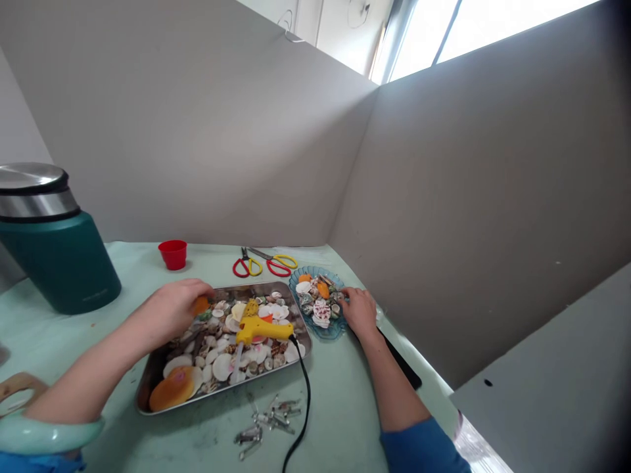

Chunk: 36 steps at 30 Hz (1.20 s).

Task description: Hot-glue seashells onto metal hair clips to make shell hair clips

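My left hand (180, 305) is over the back left corner of the metal tray (296, 303), its fingers curled closed on an orange shell (200, 305). Many shells, white, brown and pink, fill the tray. On top of them lies a yellow glue gun (263, 328), its black cord (307, 387) trailing off to the front. At the right edge of a blue glass plate (329, 334), my right hand (361, 312) has its fingers bent together by the shells. What they pinch, if anything, is too small to make out. Spotted, white and orange shells (321, 310) fill the plate.
Two pairs of scissors (273, 259) and a red cup (173, 255) are behind the tray. A large green flask (62, 259) stands at left. Small metal clips (271, 418) lie in front. A flat black object (401, 361) is under my right forearm. Grey partitions (221, 144) enclose the table.
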### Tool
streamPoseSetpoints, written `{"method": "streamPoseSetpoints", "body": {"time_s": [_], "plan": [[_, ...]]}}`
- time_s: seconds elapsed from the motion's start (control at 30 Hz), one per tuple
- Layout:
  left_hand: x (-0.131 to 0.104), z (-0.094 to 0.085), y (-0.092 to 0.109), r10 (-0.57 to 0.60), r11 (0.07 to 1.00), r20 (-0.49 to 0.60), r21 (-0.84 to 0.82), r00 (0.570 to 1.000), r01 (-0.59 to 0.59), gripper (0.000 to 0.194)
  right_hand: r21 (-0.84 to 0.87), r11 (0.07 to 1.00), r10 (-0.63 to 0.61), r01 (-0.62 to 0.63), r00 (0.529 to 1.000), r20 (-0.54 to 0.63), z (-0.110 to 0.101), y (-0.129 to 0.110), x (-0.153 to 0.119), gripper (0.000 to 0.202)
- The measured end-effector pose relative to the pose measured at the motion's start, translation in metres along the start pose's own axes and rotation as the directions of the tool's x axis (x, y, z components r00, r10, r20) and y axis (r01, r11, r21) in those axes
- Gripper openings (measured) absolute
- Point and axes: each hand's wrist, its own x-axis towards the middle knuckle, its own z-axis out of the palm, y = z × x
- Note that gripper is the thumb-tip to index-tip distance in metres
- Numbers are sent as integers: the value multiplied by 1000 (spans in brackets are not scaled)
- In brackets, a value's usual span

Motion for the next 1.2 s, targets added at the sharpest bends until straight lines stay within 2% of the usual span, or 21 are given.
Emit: {"method": "streamPoseSetpoints", "body": {"time_s": [0.1, 0.27, 0.5, 0.6, 0.7, 0.83, 1.0, 1.1, 1.2], "plan": [[0, 0, -1, 22, 999, 47, -50, 999, -19, 34, 40, 999, 6, -5, 1000, -10, 2, 2, 3, 25], [1, 5, 1, -64, 976, 143, -199, 988, 92, 39, 122, 991, -59, 61, 998, -17, 8, 5, 3, 28], [1, 12, -5, -91, 959, 171, -250, 981, 133, 43, 142, 987, -76, 79, 997, -26, 14, 8, 4, 26], [-1, 11, -5, -53, 953, 238, -279, 970, 120, 45, 155, 985, -82, 81, 997, -6, 13, 8, 4, 27], [-2, 9, -3, 3, 982, 318, -182, 948, 58, 41, 157, 984, -92, 90, 996, 5, 11, 7, 3, 26], [-2, 12, -3, -29, 1000, 270, 3, 962, 29, 36, 146, 984, -98, 99, 995, -16, 10, 7, 2, 23], [-1, 24, -4, 6, 997, 216, 77, 976, -24, 41, 212, 966, -138, 151, 988, -73, 7, 6, 3, 24], [-3, 28, -2, 88, 990, 236, 87, 968, -112, 34, 282, 941, -148, 185, 978, -146, -1, 4, 4, 28], [-4, 27, 1, 100, 985, 236, 111, 966, -129, 30, 331, 926, -113, 183, 969, -219, -7, 1, 4, 30]]}}
